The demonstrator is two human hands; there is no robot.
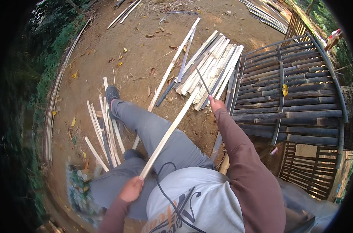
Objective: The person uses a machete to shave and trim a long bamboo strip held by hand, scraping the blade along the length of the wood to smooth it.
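Observation:
My left hand (pixel 131 189) is closed round the near end of a long pale bamboo strip (pixel 166 136). The strip slants up and away across my lap and thigh, its far end over the edge of a pile of split bamboo strips (pixel 213 70). In my right hand (pixel 216 103), closed and held out to the right, is a long thin dark knife (pixel 203 81). Its blade points up and to the left, over the pile and close to the far part of the strip. The grip itself is hidden by my fingers.
More strips (pixel 106 132) lie by my shoe on the left. A dark bamboo bench (pixel 293 89) stands at the right, a yellow leaf on its slats. One long strip (pixel 176 62) rests on the dirt ahead. Cut bamboo tubes (pixel 85 174) are at lower left.

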